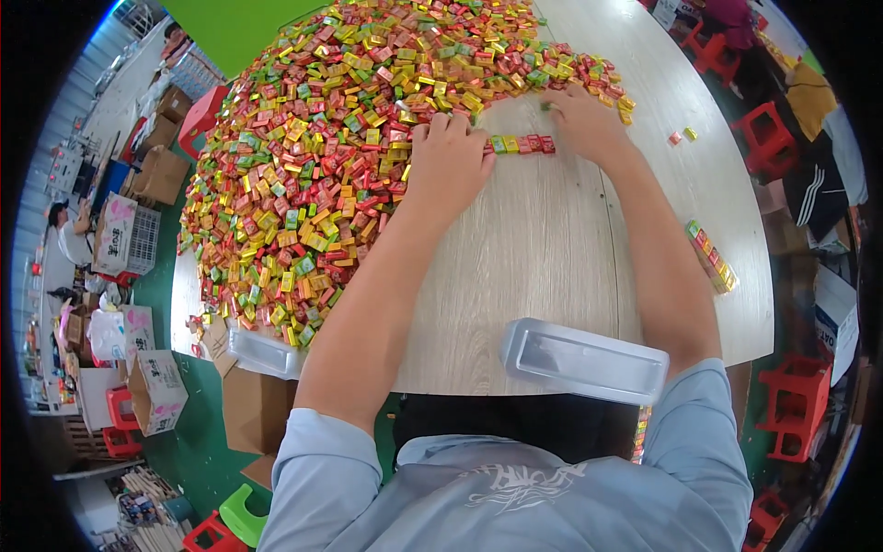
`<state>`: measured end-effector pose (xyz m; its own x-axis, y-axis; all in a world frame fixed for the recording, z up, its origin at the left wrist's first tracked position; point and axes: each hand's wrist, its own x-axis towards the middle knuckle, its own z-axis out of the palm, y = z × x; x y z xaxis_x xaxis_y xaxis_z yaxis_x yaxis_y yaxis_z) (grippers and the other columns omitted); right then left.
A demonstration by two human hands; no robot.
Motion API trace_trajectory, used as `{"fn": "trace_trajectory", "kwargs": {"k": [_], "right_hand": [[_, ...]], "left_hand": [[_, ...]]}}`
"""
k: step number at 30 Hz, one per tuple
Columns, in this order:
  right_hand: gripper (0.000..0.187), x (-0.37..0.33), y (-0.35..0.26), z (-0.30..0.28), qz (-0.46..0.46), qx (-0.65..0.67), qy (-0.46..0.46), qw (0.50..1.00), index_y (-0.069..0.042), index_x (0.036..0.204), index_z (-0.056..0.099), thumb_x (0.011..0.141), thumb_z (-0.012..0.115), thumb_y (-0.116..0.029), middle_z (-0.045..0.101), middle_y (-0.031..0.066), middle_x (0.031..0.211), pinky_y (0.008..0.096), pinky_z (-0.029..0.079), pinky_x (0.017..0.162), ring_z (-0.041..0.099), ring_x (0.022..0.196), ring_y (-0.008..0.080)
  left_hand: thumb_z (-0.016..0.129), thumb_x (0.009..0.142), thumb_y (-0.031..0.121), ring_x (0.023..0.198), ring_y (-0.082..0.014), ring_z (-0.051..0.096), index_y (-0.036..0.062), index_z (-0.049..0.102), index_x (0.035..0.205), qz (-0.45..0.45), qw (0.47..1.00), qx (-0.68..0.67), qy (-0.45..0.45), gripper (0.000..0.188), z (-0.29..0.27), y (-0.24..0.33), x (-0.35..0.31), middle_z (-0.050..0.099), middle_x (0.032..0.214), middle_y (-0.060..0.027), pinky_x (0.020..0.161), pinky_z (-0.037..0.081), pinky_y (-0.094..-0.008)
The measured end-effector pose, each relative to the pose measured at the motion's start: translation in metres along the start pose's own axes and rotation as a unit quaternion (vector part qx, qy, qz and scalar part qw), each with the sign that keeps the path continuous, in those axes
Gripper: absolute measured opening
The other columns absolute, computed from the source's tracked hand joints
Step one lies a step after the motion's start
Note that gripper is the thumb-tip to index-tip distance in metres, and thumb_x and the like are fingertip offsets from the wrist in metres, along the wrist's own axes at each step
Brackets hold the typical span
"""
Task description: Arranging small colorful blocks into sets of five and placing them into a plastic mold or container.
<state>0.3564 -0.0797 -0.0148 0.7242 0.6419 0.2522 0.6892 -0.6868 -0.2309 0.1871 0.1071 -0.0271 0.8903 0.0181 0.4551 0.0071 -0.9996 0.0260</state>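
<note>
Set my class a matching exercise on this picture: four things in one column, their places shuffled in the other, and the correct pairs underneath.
1. Left hand
2. Right hand
3. Heap of wrapped pieces
4. Two clear trays

A. At the near edge of the table
B. Near the right end of the short row
C. Spread over the table's far left
D. At the short row's left end

Pairs: 1-D, 2-B, 3-C, 4-A

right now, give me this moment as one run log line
left hand: at left end of piece row | right hand: at green piece | piece pile: left and ahead | clear trays: near edge of table
</note>
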Motion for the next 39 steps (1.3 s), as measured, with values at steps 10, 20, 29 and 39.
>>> {"fn": "trace_trajectory", "kwargs": {"k": [10,20,29,39], "right_hand": [[0.023,-0.008,0.008,-0.043,-0.064,0.057,-0.195,0.977,-0.003,0.103,0.073,0.098,0.056,-0.017,0.072,0.0123,0.097,0.039,0.053,0.088,0.069,0.098,0.0268],[0.034,-0.011,-0.004,-0.028,-0.082,0.095,-0.178,0.976,-0.01,0.114,0.069,0.088,0.079,-0.029,0.062,0.0114,0.127,0.0393,0.051,0.096,0.064,0.113,0.0287],[0.03,-0.007,0.02,-0.046,-0.032,0.079,-0.242,0.966,-0.008,0.111,0.069,0.084,0.08,-0.016,0.065,0.0087,0.115,0.0372,0.051,0.09,0.062,0.109,0.0241],[0.039,-0.005,0.021,-0.059,-0.019,0.102,-0.182,0.978,-0.005,0.114,0.066,0.081,0.083,-0.018,0.069,0.0101,0.107,0.0385,0.053,0.086,0.066,0.098,0.0254]], "left_hand": [[0.072,0.092,0.034,0.117,-0.0251,0.057,0.0117,0.071,0.116,0.057,0.998,0.016,-0.005,0.033,0.0,-0.001,-0.002,0.067,0.113,-0.0047,0.102,0.04,-0.0484],[0.071,0.091,0.029,0.11,-0.0243,0.058,0.0135,0.071,0.118,0.062,0.998,0.024,0.017,0.031,0.001,-0.001,-0.003,0.065,0.109,-0.0032,0.098,0.041,-0.045],[0.071,0.091,0.032,0.11,-0.0228,0.06,0.0126,0.072,0.112,0.068,0.997,0.023,0.024,0.028,0.004,-0.003,-0.003,0.067,0.108,-0.003,0.098,0.042,-0.0461],[0.071,0.092,0.029,0.111,-0.0234,0.06,0.0121,0.071,0.116,0.058,0.998,0.023,0.005,0.03,0.001,0.0,-0.002,0.067,0.11,-0.0034,0.097,0.041,-0.0453]]}}
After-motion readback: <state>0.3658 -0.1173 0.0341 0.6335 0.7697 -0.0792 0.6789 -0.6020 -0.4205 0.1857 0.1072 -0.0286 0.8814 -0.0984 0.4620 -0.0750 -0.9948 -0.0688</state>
